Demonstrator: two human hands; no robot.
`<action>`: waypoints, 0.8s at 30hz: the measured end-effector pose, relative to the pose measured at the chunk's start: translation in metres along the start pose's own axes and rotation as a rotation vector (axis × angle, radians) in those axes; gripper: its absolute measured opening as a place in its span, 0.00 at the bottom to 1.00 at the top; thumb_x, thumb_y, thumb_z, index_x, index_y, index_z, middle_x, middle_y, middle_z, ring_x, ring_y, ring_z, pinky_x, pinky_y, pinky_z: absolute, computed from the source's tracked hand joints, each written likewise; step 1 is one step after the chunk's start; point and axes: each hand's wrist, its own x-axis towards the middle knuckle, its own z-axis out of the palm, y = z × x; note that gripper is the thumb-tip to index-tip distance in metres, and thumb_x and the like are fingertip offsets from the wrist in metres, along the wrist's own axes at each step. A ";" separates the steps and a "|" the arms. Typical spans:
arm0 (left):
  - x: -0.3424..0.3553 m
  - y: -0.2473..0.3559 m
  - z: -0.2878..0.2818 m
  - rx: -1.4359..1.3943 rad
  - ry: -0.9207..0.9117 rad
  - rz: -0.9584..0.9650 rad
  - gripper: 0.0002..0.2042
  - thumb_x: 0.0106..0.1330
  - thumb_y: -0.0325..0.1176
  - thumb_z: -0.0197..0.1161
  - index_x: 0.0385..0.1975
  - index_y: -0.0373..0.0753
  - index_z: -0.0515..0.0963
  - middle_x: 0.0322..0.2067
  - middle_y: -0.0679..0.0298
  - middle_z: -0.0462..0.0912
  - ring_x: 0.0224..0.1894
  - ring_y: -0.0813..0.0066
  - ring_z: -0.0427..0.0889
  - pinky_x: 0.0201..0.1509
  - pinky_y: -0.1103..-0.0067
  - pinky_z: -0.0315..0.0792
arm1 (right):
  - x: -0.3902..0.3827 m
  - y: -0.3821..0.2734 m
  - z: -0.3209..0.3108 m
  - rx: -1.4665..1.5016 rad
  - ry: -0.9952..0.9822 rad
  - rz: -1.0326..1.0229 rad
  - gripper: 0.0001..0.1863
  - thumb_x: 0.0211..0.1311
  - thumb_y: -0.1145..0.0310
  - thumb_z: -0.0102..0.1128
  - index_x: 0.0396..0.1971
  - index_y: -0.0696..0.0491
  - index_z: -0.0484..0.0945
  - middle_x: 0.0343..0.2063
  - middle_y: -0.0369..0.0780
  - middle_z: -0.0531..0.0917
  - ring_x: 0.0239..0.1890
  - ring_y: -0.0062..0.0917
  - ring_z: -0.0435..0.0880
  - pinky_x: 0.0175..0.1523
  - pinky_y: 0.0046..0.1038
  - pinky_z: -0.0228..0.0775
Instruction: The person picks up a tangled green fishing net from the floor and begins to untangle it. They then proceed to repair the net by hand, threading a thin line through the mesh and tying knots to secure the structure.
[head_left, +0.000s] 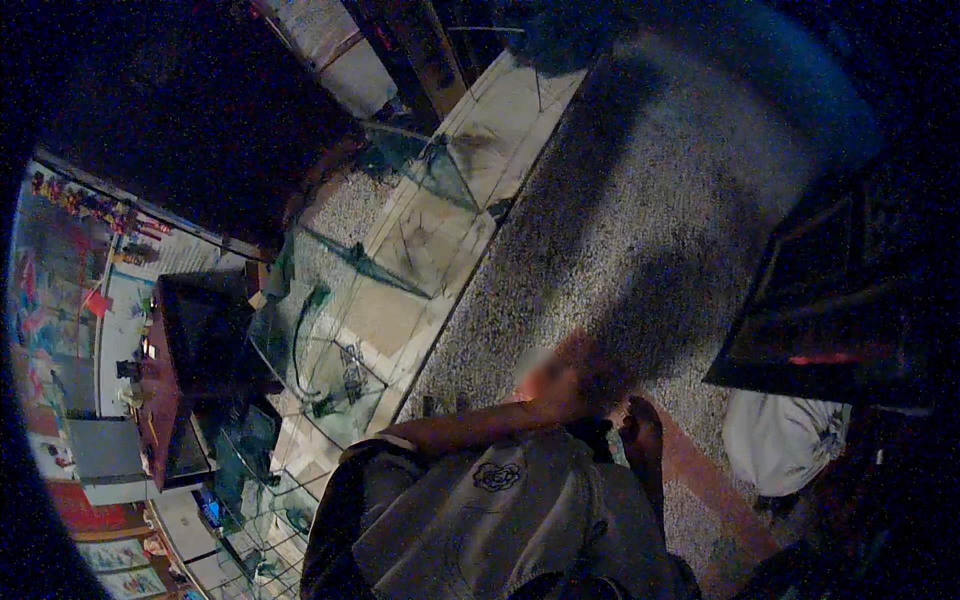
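Right hand (642, 425) is resting near shirt (500, 515), left hand (580, 378) just beyond; opening and hold of both: can't tell, too dark. Pale blurred object (537, 363) is showing at left hand. Progress unclear, nothing visibly finished. Glass panels (372, 267) are standing farther off.

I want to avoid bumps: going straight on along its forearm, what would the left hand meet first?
The left hand would probably meet the dark cabinet at right, across the floor; dim light leaves depth and aim unclear.
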 end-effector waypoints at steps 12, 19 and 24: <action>0.184 0.173 -0.165 -0.782 -0.118 0.601 0.14 0.59 0.36 0.53 0.40 0.35 0.71 0.23 0.65 0.74 0.23 0.79 0.71 0.25 0.82 0.64 | 0.157 -0.117 -0.032 -0.247 -0.106 -0.279 0.14 0.54 0.68 0.48 0.40 0.57 0.66 0.24 0.34 0.68 0.24 0.18 0.67 0.27 0.20 0.61; 0.283 0.216 -0.122 -0.829 0.152 0.654 0.06 0.55 0.41 0.58 0.28 0.50 0.79 0.25 0.69 0.70 0.16 0.85 0.60 0.18 0.84 0.56 | 0.306 -0.166 -0.083 0.004 -0.383 -0.191 0.21 0.57 0.61 0.49 0.47 0.58 0.64 0.25 0.32 0.67 0.23 0.13 0.65 0.26 0.15 0.60; 0.369 0.193 -0.118 -0.819 0.077 0.630 0.07 0.55 0.40 0.58 0.30 0.48 0.78 0.24 0.69 0.70 0.17 0.84 0.62 0.19 0.84 0.57 | 0.425 -0.142 -0.161 -0.285 -0.228 -0.195 0.18 0.55 0.63 0.52 0.44 0.53 0.67 0.22 0.30 0.68 0.22 0.11 0.67 0.19 0.16 0.60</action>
